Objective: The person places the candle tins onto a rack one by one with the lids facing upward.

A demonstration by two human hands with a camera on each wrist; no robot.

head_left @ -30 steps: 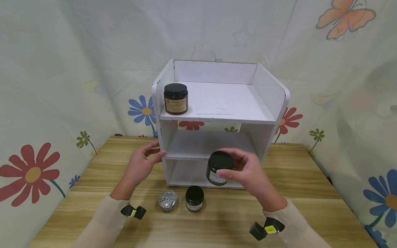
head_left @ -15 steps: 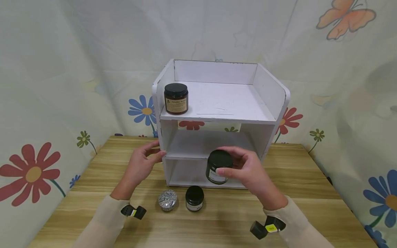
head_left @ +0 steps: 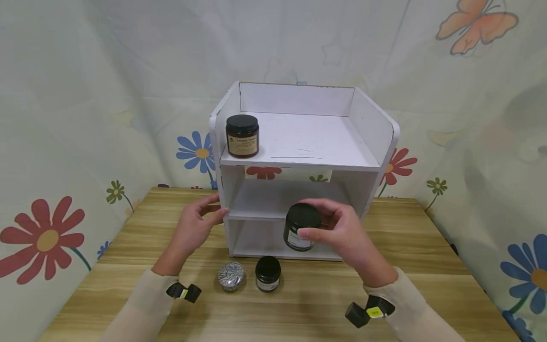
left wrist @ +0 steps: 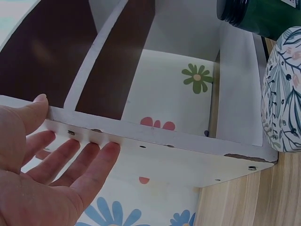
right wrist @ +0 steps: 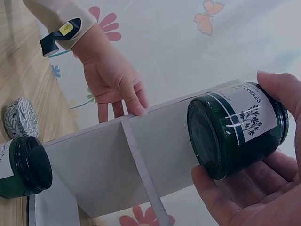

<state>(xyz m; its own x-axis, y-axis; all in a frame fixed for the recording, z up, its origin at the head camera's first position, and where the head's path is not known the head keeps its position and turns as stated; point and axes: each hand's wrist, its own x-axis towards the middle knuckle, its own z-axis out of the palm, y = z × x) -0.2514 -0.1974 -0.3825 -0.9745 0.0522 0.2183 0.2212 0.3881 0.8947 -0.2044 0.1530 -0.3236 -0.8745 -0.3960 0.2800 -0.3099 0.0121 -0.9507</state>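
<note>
My right hand [head_left: 339,232] grips a dark green candle jar [head_left: 301,227] with a black lid, thumb at one side and fingers at the other. It is in front of the white shelf unit [head_left: 278,216], around middle-shelf height. In the right wrist view, the jar's white label [right wrist: 244,113] reads "CANDLES". My left hand [head_left: 196,223] rests on the unit's left side. In the left wrist view, its straight fingers [left wrist: 96,172] touch the outer face and its thumb lies at the front edge. A brown jar [head_left: 242,142] with a cream label stands on the top shelf, far left.
On the wooden table [head_left: 325,304], a patterned round tin [head_left: 231,276] and a second green candle jar [head_left: 268,274] stand before the unit. A flowered cloth [head_left: 162,71] hangs behind the table and along both sides.
My right hand has lifted the candle jar slightly. My left hand stays in place on the unit's side, and the other jar and tin have not moved.
</note>
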